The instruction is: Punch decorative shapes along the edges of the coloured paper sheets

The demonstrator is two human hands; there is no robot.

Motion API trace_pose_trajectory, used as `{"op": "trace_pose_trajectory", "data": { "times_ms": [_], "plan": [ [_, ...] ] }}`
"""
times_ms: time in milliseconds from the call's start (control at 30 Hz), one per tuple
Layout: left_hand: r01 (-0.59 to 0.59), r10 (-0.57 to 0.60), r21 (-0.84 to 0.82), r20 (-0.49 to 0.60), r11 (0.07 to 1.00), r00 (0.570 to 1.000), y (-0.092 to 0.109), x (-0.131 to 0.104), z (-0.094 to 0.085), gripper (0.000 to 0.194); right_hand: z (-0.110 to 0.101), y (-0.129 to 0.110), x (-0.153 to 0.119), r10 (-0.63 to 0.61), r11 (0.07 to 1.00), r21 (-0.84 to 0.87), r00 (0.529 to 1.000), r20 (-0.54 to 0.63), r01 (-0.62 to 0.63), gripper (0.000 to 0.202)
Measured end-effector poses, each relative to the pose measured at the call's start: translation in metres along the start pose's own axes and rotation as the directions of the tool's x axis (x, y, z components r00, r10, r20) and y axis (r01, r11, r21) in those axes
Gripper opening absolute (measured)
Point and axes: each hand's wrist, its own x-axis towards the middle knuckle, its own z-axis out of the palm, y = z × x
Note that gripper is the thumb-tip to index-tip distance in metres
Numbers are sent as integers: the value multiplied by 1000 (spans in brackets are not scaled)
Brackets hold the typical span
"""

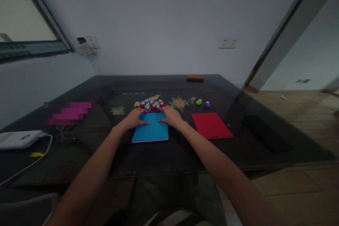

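Note:
A blue sheet or thin pad (151, 130) lies flat on the dark table in front of me. My left hand (134, 118) rests at its upper left edge, thumb on the blue surface and fingers apart, reaching toward the toys. On the upper right edge lies my right hand (171, 116), its thumb also on the blue and its fingers spread. Just beyond the blue edge, between my fingertips, sits a cluster of small green, purple and red toys with eyes (153, 106). Neither hand appears to grip anything.
A red sheet with punched holes (212, 125) lies to the right, with a green toy (198, 102) and a purple toy (207, 104) behind it. A black case (265, 132) is farther right. At left are a pink item (70, 111) and a white device (21, 139) with a cable.

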Motion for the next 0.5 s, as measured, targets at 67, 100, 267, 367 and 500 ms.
{"op": "trace_pose_trajectory", "data": {
  "times_ms": [67,100,267,367,500],
  "plan": [
    [-4,4,7,3,1000,1000,-1,0,0,55,-1,-1,-1,-1,1000,-2,1000,-2,1,48],
    [-4,4,10,3,1000,1000,-1,0,0,55,-1,-1,-1,0,1000,-2,1000,-2,0,48],
    [-2,2,30,-3,1000,1000,7,0,-4,51,-2,-2,-2,-4,1000,-10,1000,-5,4,47],
    [30,-30,37,-16,999,999,10,1,-4,56,-3,-2,-2,-15,1000,-18,1000,-5,15,48],
    [2,-3,-33,-23,999,1000,5,1,-2,48,-1,0,-2,-24,999,-29,1000,-6,24,45]
  ]
}}
